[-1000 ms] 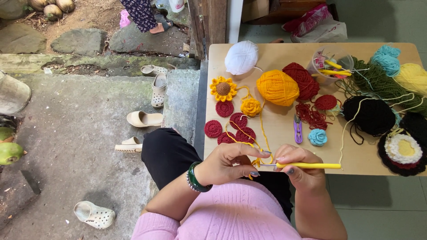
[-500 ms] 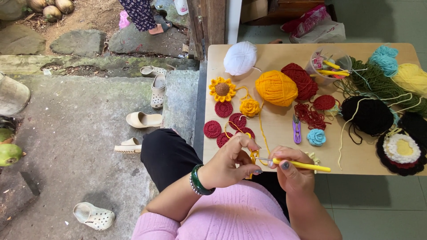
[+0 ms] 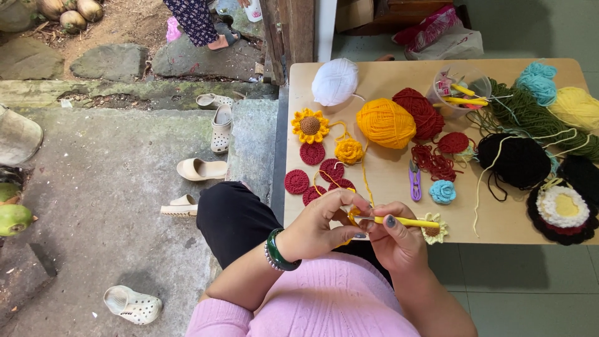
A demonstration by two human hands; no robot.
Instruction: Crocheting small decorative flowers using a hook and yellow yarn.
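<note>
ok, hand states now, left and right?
Left hand: closed, pinching the small yellow crochet piece.
Right hand: closed on the yellow crochet hook.

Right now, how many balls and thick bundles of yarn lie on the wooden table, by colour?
White round yarn ball: 1
Orange-yellow round yarn ball: 1
Dark red round yarn ball: 1
Black round yarn ball: 1
Teal yarn bundle: 1
Dark green loose yarn bundle: 1
Pale yellow yarn bundle: 1
Total: 7

wooden table, yarn balls, crocheted flowers
</note>
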